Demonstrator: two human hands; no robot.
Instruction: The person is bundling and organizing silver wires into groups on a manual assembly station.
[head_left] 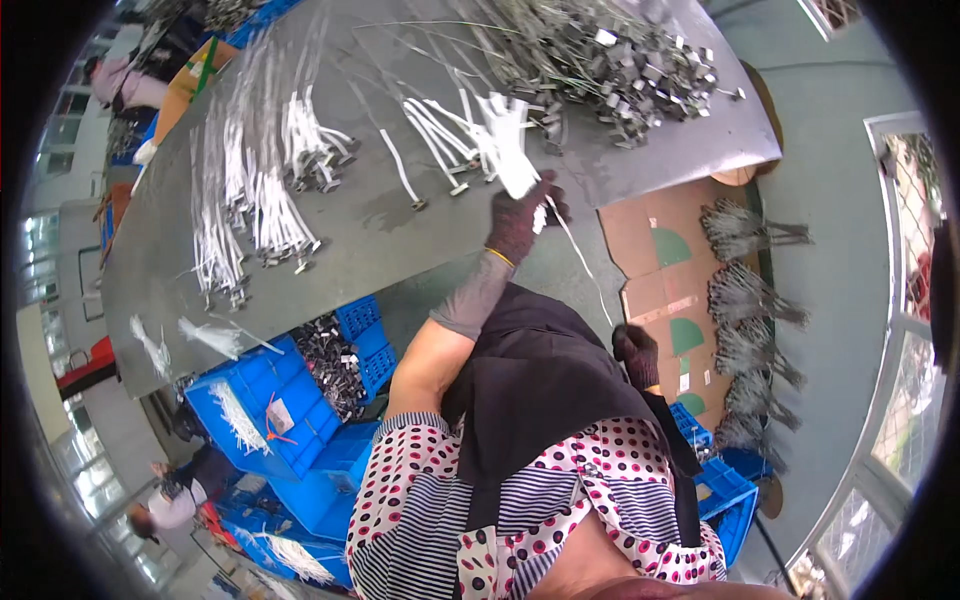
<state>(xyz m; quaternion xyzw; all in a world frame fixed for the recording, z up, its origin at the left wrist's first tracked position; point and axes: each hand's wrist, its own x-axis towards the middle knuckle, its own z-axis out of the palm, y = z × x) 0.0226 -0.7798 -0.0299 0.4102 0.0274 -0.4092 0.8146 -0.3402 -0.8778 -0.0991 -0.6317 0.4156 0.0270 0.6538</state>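
the left hand (522, 220), in a dark glove, is over the near edge of the tabletop (640, 165), with its fingers closed around the lower end of a bunch of white strips (510, 150). the bunch fans out toward the far side, its middle washed out by glare. a thin white strip (583, 258) hangs from the left hand and runs right and nearer, toward the right hand (637, 352). that hand, also gloved, is off the tabletop beside the apron (555, 350); its fingers look curled, but i cannot tell how far they are closed or whether they grip the strip's end.

just left of the bunch lies a single white-ended cable (400, 165); farther left, groups of white-ended cables (270, 215) lie with their ends toward the near side. a heap of cables with dark plugs (640, 80) covers the far right part. to the right, below the tabletop, bundles of grey cables (745, 300) lie along a sheet of cardboard (655, 235). a blue crate (290, 385) is on the near left, with dark plugs (330, 365) beside it.
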